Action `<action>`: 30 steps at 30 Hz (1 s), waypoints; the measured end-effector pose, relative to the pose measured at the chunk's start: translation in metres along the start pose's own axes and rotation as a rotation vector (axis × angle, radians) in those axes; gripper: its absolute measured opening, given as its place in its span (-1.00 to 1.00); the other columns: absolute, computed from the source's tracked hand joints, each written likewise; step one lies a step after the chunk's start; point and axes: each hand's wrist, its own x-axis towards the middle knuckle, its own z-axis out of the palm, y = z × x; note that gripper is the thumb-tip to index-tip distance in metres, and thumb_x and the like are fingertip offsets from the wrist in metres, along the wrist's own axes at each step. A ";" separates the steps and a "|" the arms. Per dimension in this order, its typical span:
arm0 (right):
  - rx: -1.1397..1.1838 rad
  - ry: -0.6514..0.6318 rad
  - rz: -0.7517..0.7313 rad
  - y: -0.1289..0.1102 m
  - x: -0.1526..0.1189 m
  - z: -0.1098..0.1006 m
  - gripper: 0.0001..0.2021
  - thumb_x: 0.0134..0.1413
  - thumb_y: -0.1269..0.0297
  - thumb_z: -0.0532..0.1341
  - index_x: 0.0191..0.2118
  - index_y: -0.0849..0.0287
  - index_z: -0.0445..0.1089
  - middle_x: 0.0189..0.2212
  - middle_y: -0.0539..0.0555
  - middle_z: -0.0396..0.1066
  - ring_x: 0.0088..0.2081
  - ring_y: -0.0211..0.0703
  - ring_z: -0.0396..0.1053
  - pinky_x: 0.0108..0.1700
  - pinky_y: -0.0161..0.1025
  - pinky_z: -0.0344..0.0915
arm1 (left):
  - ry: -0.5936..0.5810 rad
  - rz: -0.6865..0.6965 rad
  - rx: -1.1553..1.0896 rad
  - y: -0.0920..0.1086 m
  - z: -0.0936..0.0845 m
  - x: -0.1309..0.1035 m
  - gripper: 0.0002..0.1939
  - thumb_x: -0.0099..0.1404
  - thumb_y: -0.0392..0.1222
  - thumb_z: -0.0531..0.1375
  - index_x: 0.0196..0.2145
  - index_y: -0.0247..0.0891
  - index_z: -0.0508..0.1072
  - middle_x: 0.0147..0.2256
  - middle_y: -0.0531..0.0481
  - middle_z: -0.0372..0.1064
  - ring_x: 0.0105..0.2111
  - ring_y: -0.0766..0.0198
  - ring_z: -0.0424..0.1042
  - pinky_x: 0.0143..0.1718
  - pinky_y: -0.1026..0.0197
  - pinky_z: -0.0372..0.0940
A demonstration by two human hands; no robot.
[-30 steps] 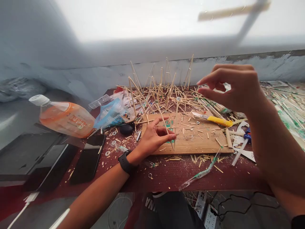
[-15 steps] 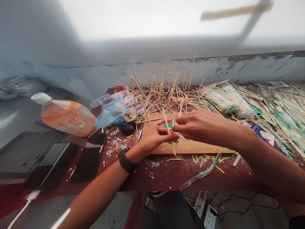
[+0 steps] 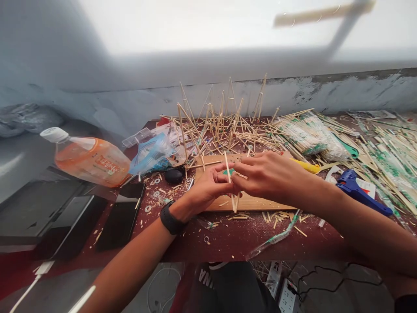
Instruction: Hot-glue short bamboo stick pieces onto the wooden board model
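The left hand [image 3: 210, 187] had the stick frame [image 3: 228, 174] pinched in its fingers, over the board [image 3: 260, 203]. The right hand [image 3: 263, 174] was right beside it, fingers bent at the frame; its tips were partly hidden, so I cannot tell if they held on. The thin sticks met in a point at 6 o'clock. The frame looked very light and stiff, not slippery, but easy to snap, so a soft pinch low down near that point seemed best. The stick pile [image 3: 224, 126] poked up at 12 o'clock and could snag it. The knife [image 3: 304, 166] lay near 3 o'clock. The most room was toward 6 o'clock, over the front edge of the bench [image 3: 228, 243].
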 end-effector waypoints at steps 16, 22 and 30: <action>-0.223 0.176 -0.010 -0.013 0.005 -0.003 -0.74 0.27 0.57 0.19 -0.44 0.19 0.42 -0.56 0.04 0.38 -0.51 -0.16 0.36 -0.46 -0.15 -0.03 | -0.022 -0.040 -0.107 0.000 -0.008 -0.003 -0.17 -0.09 -0.31 0.68 0.09 -0.34 0.44 -0.42 0.05 0.63 -0.44 0.31 0.62 -0.36 0.34 0.39; -0.197 0.204 0.024 -0.010 0.004 -0.005 -0.67 0.23 0.65 0.12 -0.50 0.16 0.34 -0.59 0.01 0.29 -0.51 -0.21 0.22 -0.43 -0.14 -0.07 | -0.035 -0.022 -0.077 0.002 -0.007 -0.004 -0.20 -0.05 -0.17 0.70 0.09 -0.34 0.51 -0.36 -0.01 0.65 -0.39 0.29 0.64 -0.32 0.33 0.42; 0.152 0.091 0.131 0.027 -0.019 -0.019 -0.66 0.39 0.61 0.05 -0.41 0.18 0.33 -0.51 -0.03 0.23 -0.51 -0.31 0.03 -0.42 -0.17 -0.05 | -0.022 -0.025 -0.098 0.003 -0.006 -0.005 -0.21 0.07 0.21 0.63 0.06 -0.32 0.53 -0.33 -0.08 0.69 -0.32 0.22 0.71 -0.29 0.31 0.46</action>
